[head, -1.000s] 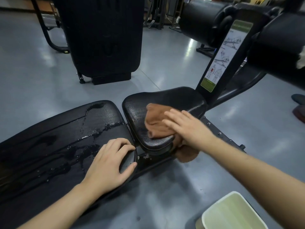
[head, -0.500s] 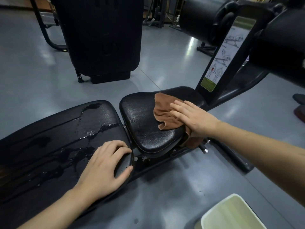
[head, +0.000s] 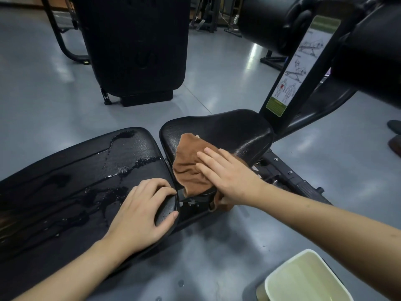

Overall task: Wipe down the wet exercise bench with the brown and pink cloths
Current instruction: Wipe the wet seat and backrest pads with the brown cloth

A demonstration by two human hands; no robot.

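Pressing flat on the brown cloth (head: 191,170), right hand (head: 227,179), fingers straight and together, nothing pinched: a wide grip. Spread over the near left part of the seat pad (head: 227,131), at the frame's centre, one corner draped over the pad's near edge and hanging beside the steel frame (head: 288,179) below. Dry-looking and glossy at 1 o'clock from the cloth.

Gripping the rounded end of the long back pad (head: 86,170) at 7 o'clock from the cloth, left hand (head: 143,216), fingers curled over the top edge, thumb wrapped round the rim: a narrow grip, holding the bench itself. Still wet here: streaks and puddles of water (head: 121,170) running from 11 o'clock of the left hand toward the far edge of the pad.

Separated by a narrow gap, the two pads, with the cloth's lowest corner close to the left fingertips but not clearly touching.

Standing upright at 2 o'clock, an instruction placard (head: 303,66) on the black post behind the seat. Resting at 5 o'clock on the grey floor (head: 217,83), a pale bin (head: 303,279), cut off by the frame. Looming at 12 o'clock, another black padded machine (head: 134,44).
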